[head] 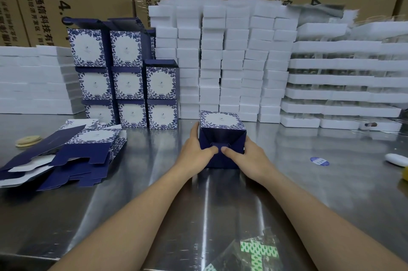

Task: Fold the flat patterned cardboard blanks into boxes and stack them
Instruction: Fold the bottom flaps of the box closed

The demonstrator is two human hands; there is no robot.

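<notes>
A navy and white floral box [221, 126] lies on its side on the steel table [309, 171], its dark folded bottom flaps facing me. My left hand [196, 149] grips its left side with the thumb pressing the centre flap. My right hand [245, 153] holds the right side, thumb on the same flap. A fanned pile of flat patterned blanks [72, 153] lies at the left. Folded boxes [130, 78] stand stacked in three columns behind the pile.
White foam blocks [231, 58] are stacked high at the back centre, more foam [35, 80] at the left, foam trays [344, 85] at the right. A tape roll [27, 141], a blue sticker [319, 161] and a white object [396, 159] lie on the table. Crumpled plastic [247, 253] sits nearest me.
</notes>
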